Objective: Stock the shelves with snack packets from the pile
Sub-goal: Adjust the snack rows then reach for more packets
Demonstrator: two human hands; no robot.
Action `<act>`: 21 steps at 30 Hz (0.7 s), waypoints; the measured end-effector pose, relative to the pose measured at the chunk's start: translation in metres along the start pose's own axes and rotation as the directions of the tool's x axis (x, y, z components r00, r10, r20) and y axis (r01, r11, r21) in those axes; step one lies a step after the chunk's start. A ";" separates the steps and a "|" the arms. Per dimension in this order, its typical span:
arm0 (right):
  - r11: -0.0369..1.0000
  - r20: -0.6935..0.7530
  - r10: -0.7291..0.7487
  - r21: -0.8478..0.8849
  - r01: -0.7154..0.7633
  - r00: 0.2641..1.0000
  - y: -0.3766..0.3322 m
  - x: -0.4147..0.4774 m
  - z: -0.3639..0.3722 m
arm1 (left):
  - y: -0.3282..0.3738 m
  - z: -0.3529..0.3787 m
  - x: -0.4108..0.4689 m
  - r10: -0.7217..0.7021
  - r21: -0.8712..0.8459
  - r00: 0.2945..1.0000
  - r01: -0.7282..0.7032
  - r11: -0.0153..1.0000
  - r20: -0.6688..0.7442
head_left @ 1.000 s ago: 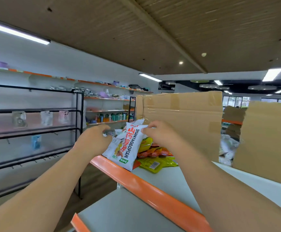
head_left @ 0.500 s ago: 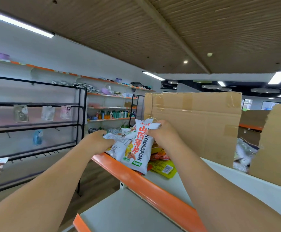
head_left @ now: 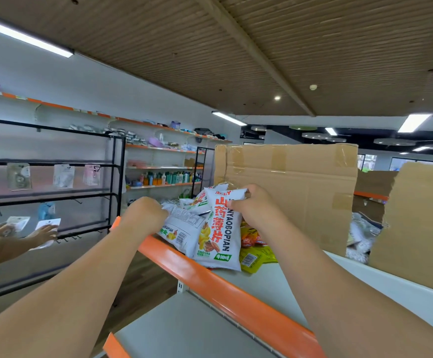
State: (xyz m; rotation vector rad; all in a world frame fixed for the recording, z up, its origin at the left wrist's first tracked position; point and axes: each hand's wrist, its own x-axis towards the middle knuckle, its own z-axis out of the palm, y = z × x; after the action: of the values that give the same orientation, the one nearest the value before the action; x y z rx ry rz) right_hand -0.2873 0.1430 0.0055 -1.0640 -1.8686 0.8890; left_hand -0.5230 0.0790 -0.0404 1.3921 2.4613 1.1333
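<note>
**A:** What are the hands doing?

**B:** The right hand (head_left: 255,211) pinches the top of a white snack packet (head_left: 220,228), with the thumb on the printed front and the fingers curled behind. The packet stands upright, and its bottom rests on the grey shelf (head_left: 267,288) just behind the orange shelf edge (head_left: 210,277).

**A:** And the left?

**B:** The left hand (head_left: 143,215) has its back to the camera. Its fingers curl round the crumpled end of a second white packet (head_left: 178,229). That one lies tilted with its barcode showing, and it touches the upright packet.

**A:** Where is the pile?

**B:** The pile (head_left: 192,202) sits on the same shelf, between and behind the two hands, and is mostly white packets. Beside the upright packet a yellow packet (head_left: 258,257) lies flat. Orange-red packets (head_left: 251,239) are just past it, partly hidden by the right wrist.

**A:** What is further out?

**B:** A taped cardboard box (head_left: 300,192) stands on the shelf behind the right hand. A torn sheet of cardboard (head_left: 422,228) stands to its right, and crumpled plastic (head_left: 362,233) shows in the gap between them. A lower shelf (head_left: 184,329) juts out beneath.

Across the aisle on the left is a black rack (head_left: 114,177) with a few hanging cards. Another person's hand (head_left: 43,232) rests on a white card there. Beyond that, bottles (head_left: 166,178) line a wall shelf.
</note>
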 end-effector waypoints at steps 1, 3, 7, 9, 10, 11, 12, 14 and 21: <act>1.000 -0.002 0.002 0.012 -0.001 1.000 0.000 0.000 -0.003 | 0.003 0.001 -0.004 0.029 -0.049 0.994 -0.034 0.998 -0.101; 0.999 0.001 0.007 0.050 -0.007 1.000 -0.002 -0.003 -0.010 | 0.014 -0.001 -0.014 0.060 -0.150 0.971 -0.097 0.984 -0.231; 0.998 -0.034 -0.001 0.069 0.004 0.999 -0.005 -0.008 -0.034 | 0.050 -0.011 -0.036 0.262 -0.111 0.880 -0.329 0.938 -0.396; 0.998 -0.064 0.002 0.064 0.002 0.998 -0.006 -0.014 -0.053 | 0.072 -0.012 -0.046 0.328 -0.103 0.837 -0.410 0.906 -0.438; 0.998 -0.074 0.007 0.060 -0.002 0.997 -0.005 -0.017 -0.064 | 0.082 -0.011 -0.050 0.357 -0.092 0.819 -0.440 0.893 -0.449; 0.999 -0.089 0.010 0.049 -0.005 0.996 -0.003 -0.022 -0.077 | 0.094 -0.008 -0.054 0.395 -0.077 0.798 -0.478 0.875 -0.455; 1.000 -0.102 0.012 0.026 -0.009 0.995 -0.003 -0.028 -0.091 | 0.105 -0.005 -0.057 0.431 -0.071 0.778 -0.515 0.854 -0.457; 0.999 -0.143 0.016 -0.039 -0.022 0.990 0.000 -0.040 -0.122 | 0.130 0.004 -0.065 0.475 -0.088 0.761 -0.563 0.822 -0.442; 0.897 -0.235 0.135 -0.383 -0.219 0.963 0.030 -0.081 -0.238 | 0.212 0.076 -0.093 0.672 -0.118 0.657 -0.740 0.663 -0.342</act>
State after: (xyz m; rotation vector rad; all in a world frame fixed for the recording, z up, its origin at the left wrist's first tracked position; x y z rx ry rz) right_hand -0.0409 0.1267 0.0608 -1.5409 -1.8437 0.4696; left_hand -0.2888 0.1144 0.0162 2.3462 1.7802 1.8031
